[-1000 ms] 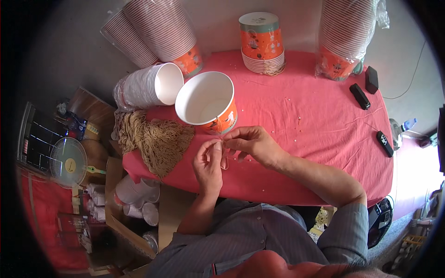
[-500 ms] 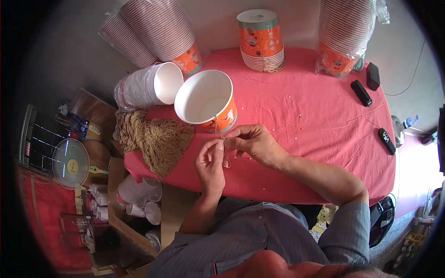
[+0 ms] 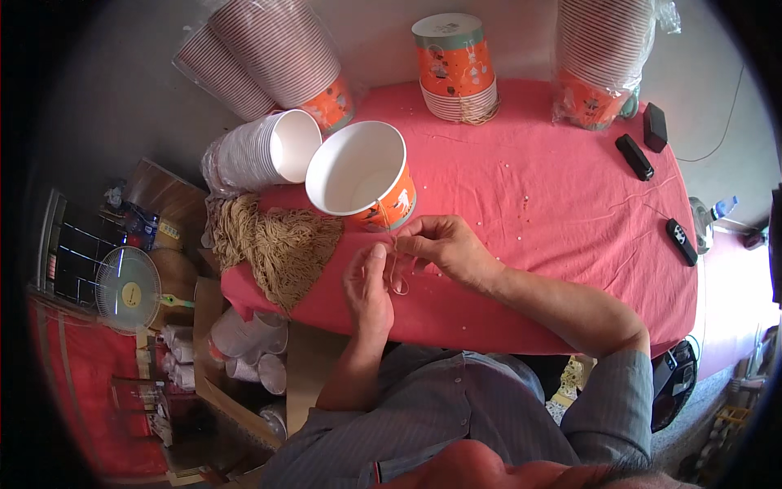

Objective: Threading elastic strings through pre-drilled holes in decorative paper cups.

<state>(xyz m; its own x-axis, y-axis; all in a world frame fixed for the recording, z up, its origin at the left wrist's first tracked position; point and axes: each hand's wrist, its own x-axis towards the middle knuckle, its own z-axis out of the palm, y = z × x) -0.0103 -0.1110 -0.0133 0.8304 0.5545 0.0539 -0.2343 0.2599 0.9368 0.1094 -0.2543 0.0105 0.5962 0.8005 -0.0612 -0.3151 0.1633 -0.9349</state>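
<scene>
1. Nearest: the person's grey striped shirt (image 3: pixel 428 399), at the table's near edge.
2. Left hand (image 3: pixel 369 281) was pinching thin string (image 3: pixel 401 287) between thumb and fingers, thumb up, just below the paper bucket.
3. Right hand (image 3: pixel 444 247) gripped the same string with thumb and forefinger, fingertips right beside the left thumb; exact crossing of strands too small to tell.
4. String ran up from the fingers to the bucket's near side; a loose loop hung below the hands.
5. Paper bucket (image 3: pixel 358 167) sat on the red tablecloth (image 3: pixel 521 301) just beyond the hands, mouth up and tilted toward the person in view, white inside, orange printed outside.
6. Left of the hands: tan string bundle (image 3: pixel 285 248), spread over the table edge; cardboard box (image 3: pixel 213 367) with white containers (image 3: pixel 244 338) stood lower, beside the table.
7. Behind the bundle, a wrapped bucket stack (image 3: pixel 261 147) lay on its side, near the paper bucket.
8. Right side: black-and-white handheld device (image 3: pixel 681 242), then two black objects (image 3: pixel 634 157) farther up.
9. Far edge: upside-down bucket stack (image 3: pixel 456 69) in the middle, tall wrapped stacks (image 3: pixel 281 61) left, another tall stack (image 3: pixel 603 61) right.
</scene>
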